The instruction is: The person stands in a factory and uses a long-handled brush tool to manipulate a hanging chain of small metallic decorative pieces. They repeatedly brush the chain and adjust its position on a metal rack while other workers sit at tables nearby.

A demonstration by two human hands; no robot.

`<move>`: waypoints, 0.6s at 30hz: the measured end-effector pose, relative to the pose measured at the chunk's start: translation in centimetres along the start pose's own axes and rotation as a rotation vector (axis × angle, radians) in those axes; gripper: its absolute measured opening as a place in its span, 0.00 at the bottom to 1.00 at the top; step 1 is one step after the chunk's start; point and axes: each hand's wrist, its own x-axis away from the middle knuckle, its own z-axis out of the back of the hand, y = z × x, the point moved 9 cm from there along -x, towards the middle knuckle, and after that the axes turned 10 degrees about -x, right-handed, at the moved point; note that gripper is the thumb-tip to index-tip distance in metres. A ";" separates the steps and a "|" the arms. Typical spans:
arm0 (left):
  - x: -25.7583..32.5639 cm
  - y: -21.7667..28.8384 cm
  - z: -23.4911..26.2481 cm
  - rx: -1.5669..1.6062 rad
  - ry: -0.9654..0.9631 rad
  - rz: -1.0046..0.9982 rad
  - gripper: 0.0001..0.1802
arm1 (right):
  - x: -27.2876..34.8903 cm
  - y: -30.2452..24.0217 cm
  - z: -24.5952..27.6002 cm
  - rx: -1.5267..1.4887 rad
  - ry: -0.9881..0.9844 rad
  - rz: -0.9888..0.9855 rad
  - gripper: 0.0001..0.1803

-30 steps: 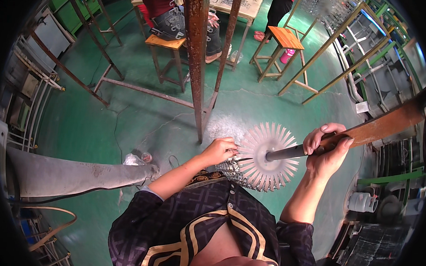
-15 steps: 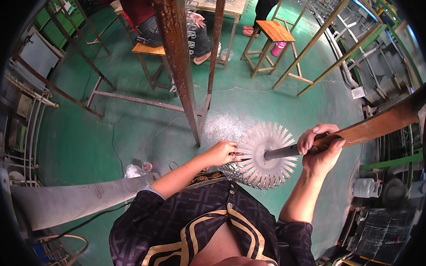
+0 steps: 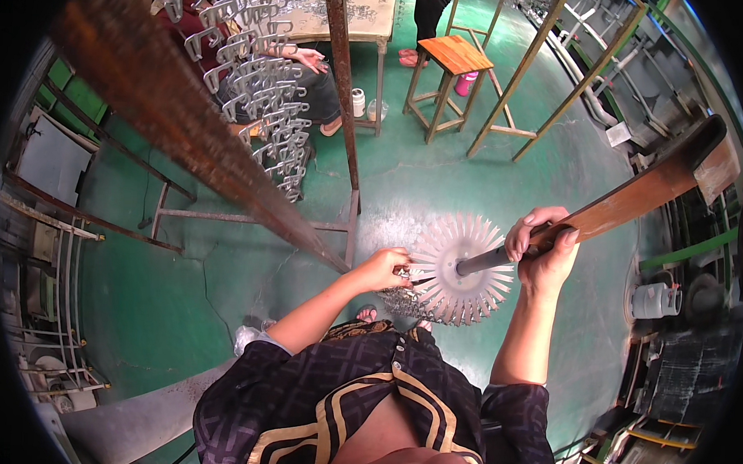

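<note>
A round grey metal disc (image 3: 476, 245) with long forked teeth all round its rim sits on the end of a grey rod (image 3: 487, 260). My right hand (image 3: 543, 250) is wrapped round the rod where it meets a brown, strap-like bar (image 3: 634, 204). At the disc's left edge, my left hand (image 3: 380, 270) pinches small shiny metal pieces, whose exact kind its fingers hide. Just under that hand, a cluster of small metal parts (image 3: 402, 303) hangs by the teeth.
A rusty post (image 3: 203, 128) slants close by on the left. Behind it hang rows of metal hooks (image 3: 262, 89), near a seated person's hand (image 3: 310, 60). Farther off are a table (image 3: 371, 19) with metal parts and a wooden stool (image 3: 453, 55). A grey gas cylinder (image 3: 655, 301) stands right.
My view has shifted, bringing the rows of hooks into sight and the rusty post across the upper left. Both hands stay at the disc and rod, with my left fingers still at the rim.
</note>
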 end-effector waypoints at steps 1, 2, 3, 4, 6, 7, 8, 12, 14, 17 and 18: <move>0.0 0.0 0.5 0.029 0.006 0.031 0.22 | -0.2 0.0 0.2 0.005 0.012 0.001 0.30; 0.2 -0.1 0.4 0.057 0.023 0.061 0.22 | 0.0 0.2 0.4 0.009 0.012 0.004 0.30; 0.5 -0.4 0.4 0.083 0.044 0.094 0.22 | 0.2 0.3 0.6 0.009 0.009 0.006 0.30; 0.9 -0.8 0.0 0.036 0.052 0.117 0.21 | 0.5 0.5 0.9 -0.005 0.024 -0.005 0.30; 1.9 -1.4 0.1 0.013 0.137 0.129 0.21 | 0.8 1.2 1.7 -0.080 0.045 -0.015 0.31; 2.6 -1.5 0.5 -0.004 0.188 0.140 0.21 | 0.9 1.5 1.8 -0.124 0.047 -0.024 0.31; 3.0 -1.2 1.1 -0.034 0.197 0.193 0.20 | 0.9 1.5 2.0 -0.133 0.045 -0.014 0.31; 5.7 0.2 3.8 -0.146 0.487 0.292 0.18 | 1.1 2.1 2.7 -0.149 -0.004 -0.004 0.30; 7.3 2.1 6.0 -0.205 0.630 0.337 0.18 | 0.6 2.8 2.8 -0.150 -0.062 -0.015 0.29; 8.9 4.9 7.8 -0.201 0.807 0.353 0.16 | 0.3 4.9 4.0 -0.154 -0.121 -0.030 0.29; 9.1 6.1 8.3 -0.241 0.864 0.330 0.15 | 0.2 5.6 4.4 -0.153 -0.139 -0.035 0.29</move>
